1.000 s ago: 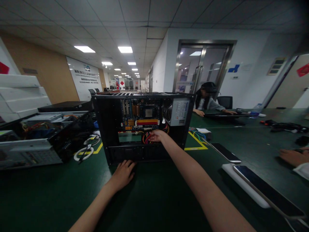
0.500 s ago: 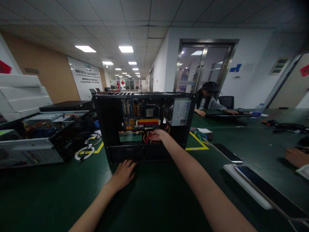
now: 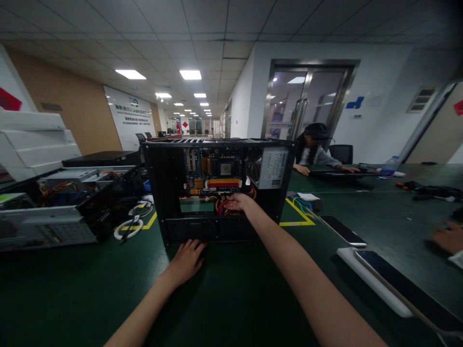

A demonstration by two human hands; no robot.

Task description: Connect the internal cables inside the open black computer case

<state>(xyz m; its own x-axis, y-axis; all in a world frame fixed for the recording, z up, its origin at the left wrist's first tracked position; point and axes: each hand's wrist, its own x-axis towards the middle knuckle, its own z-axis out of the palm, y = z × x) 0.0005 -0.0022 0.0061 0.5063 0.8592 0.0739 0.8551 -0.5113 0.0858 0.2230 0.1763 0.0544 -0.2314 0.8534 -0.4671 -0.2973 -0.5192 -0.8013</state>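
A black computer case (image 3: 190, 229) stands in front of me with its side off. Inside it are a motherboard (image 3: 226, 168) with yellow and red memory slots, and a power supply (image 3: 274, 167) at the upper right. My right hand (image 3: 237, 202) reaches into the lower part of the case, its fingers closed around a bundle of red, yellow and black power cables (image 3: 220, 206). Flat on the green table, my left hand (image 3: 187, 260) lies with fingers stretched out at the bottom front edge of the case.
At left lies another opened computer case (image 3: 54, 224), beside coiled white cables (image 3: 128, 228). Phones (image 3: 342, 230) and a white slab (image 3: 372, 284) lie at right. A person (image 3: 314, 156) sits across the table behind a laptop; another person's hand (image 3: 448, 237) shows at the right edge.
The whole view has shifted slightly. Both of my hands keep nearly the same place on the case and cables. The other person's hand at the right edge has moved a little.
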